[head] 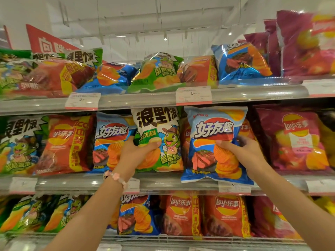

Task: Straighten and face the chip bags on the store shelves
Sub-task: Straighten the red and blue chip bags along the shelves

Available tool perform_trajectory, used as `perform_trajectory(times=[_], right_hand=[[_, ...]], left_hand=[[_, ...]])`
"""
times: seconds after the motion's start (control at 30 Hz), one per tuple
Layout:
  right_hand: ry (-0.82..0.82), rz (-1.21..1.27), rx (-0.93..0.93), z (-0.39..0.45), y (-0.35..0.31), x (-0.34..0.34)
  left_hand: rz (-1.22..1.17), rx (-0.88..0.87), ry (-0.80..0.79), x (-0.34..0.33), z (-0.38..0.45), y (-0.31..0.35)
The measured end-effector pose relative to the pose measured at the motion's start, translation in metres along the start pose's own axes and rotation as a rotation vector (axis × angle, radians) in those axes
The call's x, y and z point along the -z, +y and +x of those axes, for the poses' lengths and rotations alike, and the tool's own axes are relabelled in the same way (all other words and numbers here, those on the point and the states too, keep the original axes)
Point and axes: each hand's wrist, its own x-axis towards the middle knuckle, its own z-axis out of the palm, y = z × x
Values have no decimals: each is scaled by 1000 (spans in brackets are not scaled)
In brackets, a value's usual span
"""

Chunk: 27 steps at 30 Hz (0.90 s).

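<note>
Left hand (135, 153) curled round the lower left side of a green and white chip bag (159, 140), thumb across its front, fingers (129, 140) tucked behind. Right hand (243, 151) gripping the right side of a blue chip bag (212, 142), thumb pressed on the front near the printed chips, fingers wrapped behind the edge. Both bags upright, faces forward, side by side and nearly touching at the middle shelf (174, 183); blue bag's bottom edge hanging past the shelf lip over a price tag (233, 187). Beaded bracelet (116, 177) on the left wrist. Just left of the green bag, another blue bag (110, 140), then a red bag (68, 144). Right of the held blue bag, a purple bag (293, 138). Top shelf (145, 100) loaded with leaning, tumbled bags; bottom shelf with red bags (226, 214) standing in a row.
</note>
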Motion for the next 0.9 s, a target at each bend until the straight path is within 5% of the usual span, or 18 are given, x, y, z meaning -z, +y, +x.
perform_trajectory(times=[0.3,0.9], right_hand=[[24,-63,16,-3,-11,-19],[19,-161,69,0,-3,-164]], left_hand=[[148,42,-27,60,-7,21],[119,18,-17,193,10,-2]])
